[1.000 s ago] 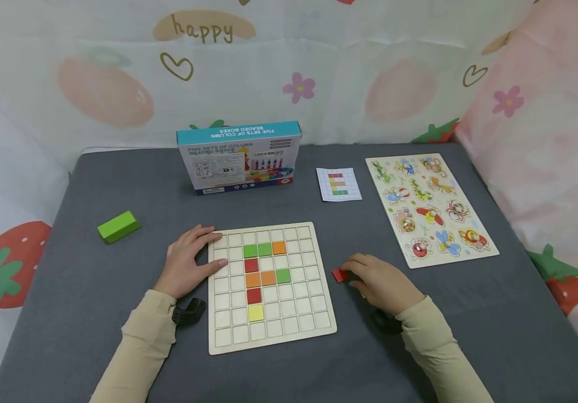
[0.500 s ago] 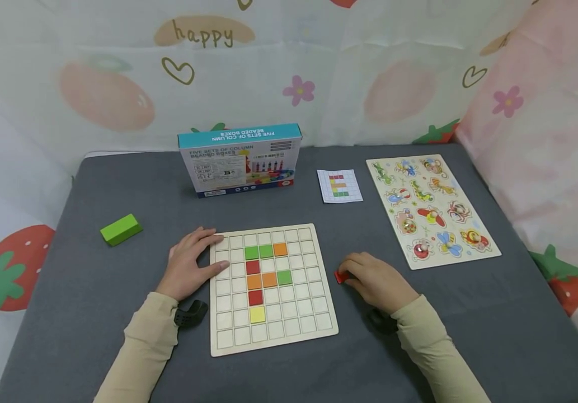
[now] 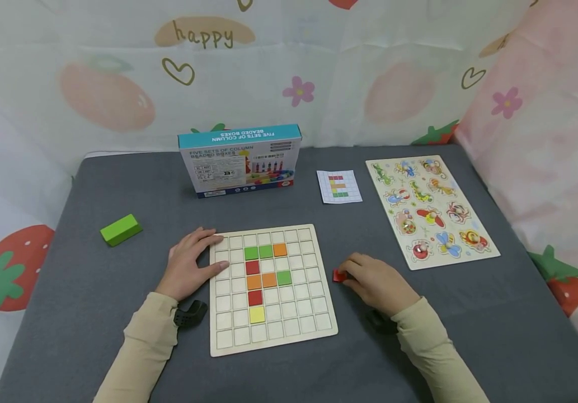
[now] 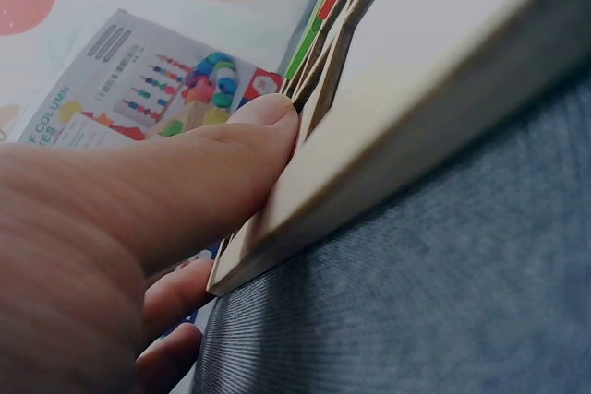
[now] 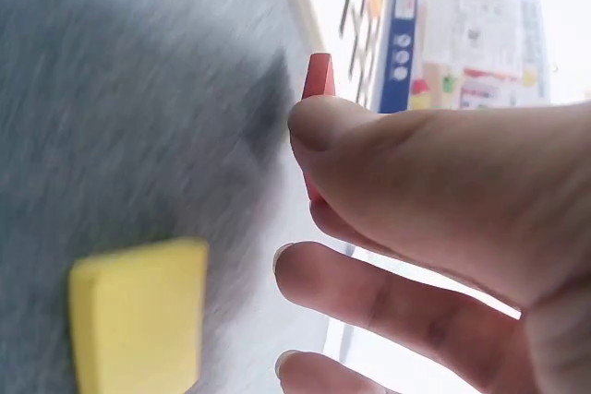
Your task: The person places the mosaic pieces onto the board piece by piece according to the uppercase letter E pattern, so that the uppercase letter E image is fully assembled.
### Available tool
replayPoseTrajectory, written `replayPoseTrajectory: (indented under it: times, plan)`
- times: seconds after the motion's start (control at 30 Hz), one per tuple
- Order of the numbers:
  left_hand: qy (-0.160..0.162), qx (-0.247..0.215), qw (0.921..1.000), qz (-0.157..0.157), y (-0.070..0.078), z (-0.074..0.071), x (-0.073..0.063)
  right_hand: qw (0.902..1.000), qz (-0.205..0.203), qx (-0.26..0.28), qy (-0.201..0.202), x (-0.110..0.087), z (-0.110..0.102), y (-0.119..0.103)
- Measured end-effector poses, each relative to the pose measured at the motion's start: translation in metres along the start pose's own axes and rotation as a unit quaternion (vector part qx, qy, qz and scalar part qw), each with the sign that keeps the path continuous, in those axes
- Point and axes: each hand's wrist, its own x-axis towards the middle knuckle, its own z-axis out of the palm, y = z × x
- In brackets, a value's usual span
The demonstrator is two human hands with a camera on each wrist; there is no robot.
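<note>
My left hand (image 3: 188,266) rests along the left edge of the wooden grid board (image 3: 273,341), thumb and index finger spread on its border. In the left wrist view the thumb (image 4: 212,159) lies on the board's rim. Coloured square tiles sit in the middle cells: green, orange, red, and one yellow tile (image 3: 257,314). Just right of the board, my right hand (image 3: 379,282) pinches a small red square tile (image 3: 338,275). The right wrist view shows this red tile (image 5: 319,76) edge-on behind the thumb. A yellow block (image 5: 143,316) lies on the cloth below those fingers, hidden in the head view.
A green block (image 3: 121,230) lies at left. Behind the board stands a printed cardboard box (image 3: 240,165). To its right are a small pattern card (image 3: 339,186) and an animal puzzle board (image 3: 432,212). Grey cloth (image 3: 158,184) covers the table.
The red tile has turned slightly between the right fingers, and the right hand has shifted a little left. The left hand keeps its place on the board.
</note>
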Motion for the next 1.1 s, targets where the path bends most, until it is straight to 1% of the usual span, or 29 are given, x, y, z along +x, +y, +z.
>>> replayPoseTrajectory:
  times: [0.17, 0.37, 0.5, 0.63, 0.77, 0.97, 1.1]
  plan:
    - [0.002, 0.001, 1.0000, 0.005, 0.000, 0.000, 0.000, 0.9994, -0.034, -0.003, 0.005, 0.006, 0.000, -0.017]
    - [0.002, 0.005, 1.0000, 0.007, 0.000, -0.001, 0.000, 0.9963, -0.083, -0.018, -0.014, 0.016, 0.004, -0.044]
    - [0.001, 0.004, 1.0000, 0.004, -0.001, 0.000, 0.000, 0.9938, -0.107, -0.015, -0.027, 0.024, 0.009, -0.059]
    - [0.000, 0.002, 1.0000, 0.001, -0.001, 0.000, 0.000, 0.9910, -0.125, -0.021, -0.043, 0.032, 0.013, -0.072]
    - [-0.002, 0.003, 1.0000, 0.000, 0.000, 0.000, 0.000, 0.9884, -0.138, -0.030, -0.056, 0.038, 0.017, -0.080]
    - [0.002, 0.006, 1.0000, 0.002, 0.000, 0.000, 0.000, 0.9861, -0.144, -0.032, -0.078, 0.045, 0.023, -0.085]
    - [0.004, 0.004, 1.0000, 0.005, 0.000, 0.000, 0.000, 0.9856, -0.145, -0.029, -0.082, 0.047, 0.025, -0.086]
